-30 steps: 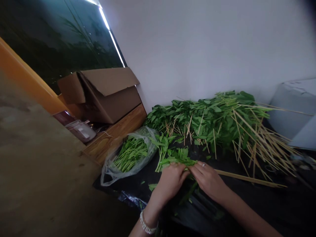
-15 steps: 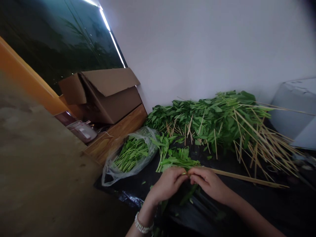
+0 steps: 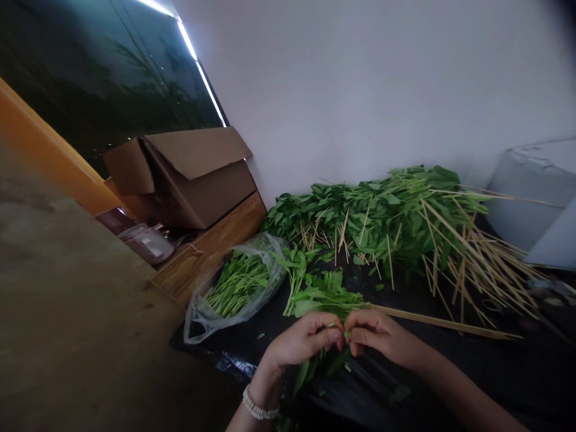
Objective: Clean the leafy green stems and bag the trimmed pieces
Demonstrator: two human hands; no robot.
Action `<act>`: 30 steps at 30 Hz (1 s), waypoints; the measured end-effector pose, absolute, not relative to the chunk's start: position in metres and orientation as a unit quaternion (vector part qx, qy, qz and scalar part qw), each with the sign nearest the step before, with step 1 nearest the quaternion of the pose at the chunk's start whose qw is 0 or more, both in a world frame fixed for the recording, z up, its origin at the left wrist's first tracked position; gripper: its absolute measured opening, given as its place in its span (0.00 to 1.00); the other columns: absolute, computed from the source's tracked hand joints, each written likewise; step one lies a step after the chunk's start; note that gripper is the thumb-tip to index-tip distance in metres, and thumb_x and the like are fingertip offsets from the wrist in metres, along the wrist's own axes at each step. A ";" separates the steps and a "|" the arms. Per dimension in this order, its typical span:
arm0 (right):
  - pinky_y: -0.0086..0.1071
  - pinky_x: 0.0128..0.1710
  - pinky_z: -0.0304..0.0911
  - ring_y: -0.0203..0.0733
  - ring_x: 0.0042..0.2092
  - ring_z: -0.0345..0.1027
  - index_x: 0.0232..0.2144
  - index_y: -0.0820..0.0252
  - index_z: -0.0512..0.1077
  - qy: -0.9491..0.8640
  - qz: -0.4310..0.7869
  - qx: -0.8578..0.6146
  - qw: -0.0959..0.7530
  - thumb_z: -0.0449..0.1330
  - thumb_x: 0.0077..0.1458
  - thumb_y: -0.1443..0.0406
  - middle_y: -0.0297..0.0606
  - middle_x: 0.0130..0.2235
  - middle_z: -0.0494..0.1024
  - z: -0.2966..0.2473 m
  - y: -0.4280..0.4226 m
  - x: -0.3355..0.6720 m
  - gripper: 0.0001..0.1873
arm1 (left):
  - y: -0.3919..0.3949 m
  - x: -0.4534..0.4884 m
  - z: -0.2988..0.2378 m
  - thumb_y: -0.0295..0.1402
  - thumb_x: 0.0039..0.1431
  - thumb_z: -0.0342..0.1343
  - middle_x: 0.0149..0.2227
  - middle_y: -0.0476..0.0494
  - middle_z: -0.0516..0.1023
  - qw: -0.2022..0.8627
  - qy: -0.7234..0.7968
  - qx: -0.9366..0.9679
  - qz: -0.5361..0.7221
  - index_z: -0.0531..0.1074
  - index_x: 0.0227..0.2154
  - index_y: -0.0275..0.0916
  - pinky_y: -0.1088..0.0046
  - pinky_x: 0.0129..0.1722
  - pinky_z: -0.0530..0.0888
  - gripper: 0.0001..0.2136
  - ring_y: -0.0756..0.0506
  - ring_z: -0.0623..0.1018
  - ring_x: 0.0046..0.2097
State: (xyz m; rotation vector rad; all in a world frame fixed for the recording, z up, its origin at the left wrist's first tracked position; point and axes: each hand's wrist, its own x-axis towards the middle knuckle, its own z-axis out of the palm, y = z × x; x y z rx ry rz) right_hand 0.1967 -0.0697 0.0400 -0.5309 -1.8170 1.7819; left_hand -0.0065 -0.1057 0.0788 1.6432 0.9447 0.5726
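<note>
Fingertips of my left hand [image 3: 310, 338] and my right hand [image 3: 382, 336] meet at the middle front, both pinched on a green vegetable stem [image 3: 346, 335]. Its leaves [image 3: 305, 373] hang beneath my left hand; my fingers hide most of the stem. Just behind my hands lies a bunch of leafy greens [image 3: 326, 294]. Thin bamboo skewers [image 3: 441, 320] stretch to the right from that bunch. A smaller sprig of greens [image 3: 294, 276] is to its left, beside a clear plastic bag [image 3: 200, 321] holding cut leafy stems [image 3: 240, 282].
Black plastic sheeting [image 3: 382, 378] covers the work surface. Along the white wall is a long heap of skewered greens [image 3: 369, 210], with bare skewers [image 3: 490, 270] sticking out rightward. An open cardboard box [image 3: 211, 192] stands on a wooden ledge [image 3: 225, 243] at left. A white box [image 3: 535, 198] is at right.
My fingertips have shifted slightly down and curled, with the green stem now showing between them. More leaf shows under my left hand. The view has moved a little.
</note>
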 end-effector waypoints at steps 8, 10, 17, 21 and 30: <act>0.31 0.32 0.65 0.36 0.27 0.70 0.28 0.60 0.73 -0.629 0.714 -0.155 0.265 0.61 0.55 0.55 0.33 0.25 0.75 0.040 -0.072 0.198 0.14 | -0.109 -0.001 0.067 0.52 0.53 0.57 0.24 0.48 0.69 0.635 0.363 0.619 0.287 0.69 0.25 0.35 0.76 0.26 0.59 0.21 0.53 0.62 0.24; 0.31 0.31 0.64 0.36 0.27 0.70 0.28 0.60 0.73 -0.621 0.723 -0.143 0.266 0.61 0.55 0.55 0.32 0.24 0.75 0.039 -0.073 0.198 0.14 | -0.111 0.002 0.060 0.52 0.52 0.59 0.22 0.49 0.68 0.654 0.356 0.593 0.307 0.69 0.24 0.34 0.76 0.25 0.58 0.21 0.54 0.61 0.23; 0.30 0.29 0.60 0.34 0.26 0.65 0.28 0.59 0.74 -0.565 0.727 -0.147 0.361 0.61 0.56 0.56 0.33 0.22 0.73 0.035 -0.069 0.196 0.13 | -0.108 0.004 0.059 0.57 0.47 0.58 0.17 0.56 0.50 0.639 0.337 0.476 0.501 0.54 0.18 0.40 0.76 0.20 0.53 0.26 0.54 0.53 0.20; 0.29 0.27 0.58 0.33 0.25 0.61 0.32 0.58 0.76 -0.480 0.702 -0.215 0.481 0.64 0.52 0.57 0.31 0.21 0.70 0.034 -0.052 0.204 0.11 | -0.096 -0.020 0.102 0.56 0.55 0.51 0.18 0.54 0.54 0.491 0.416 0.539 0.543 0.57 0.19 0.40 0.74 0.23 0.60 0.24 0.52 0.57 0.22; 0.28 0.27 0.58 0.33 0.26 0.60 0.33 0.56 0.78 -0.386 0.660 -0.257 0.591 0.67 0.49 0.58 0.32 0.22 0.70 0.035 -0.028 0.228 0.10 | -0.063 -0.001 0.122 0.36 0.67 0.46 0.41 0.43 0.78 -0.002 0.431 0.770 0.470 0.73 0.34 0.41 0.58 0.55 0.63 0.12 0.43 0.71 0.52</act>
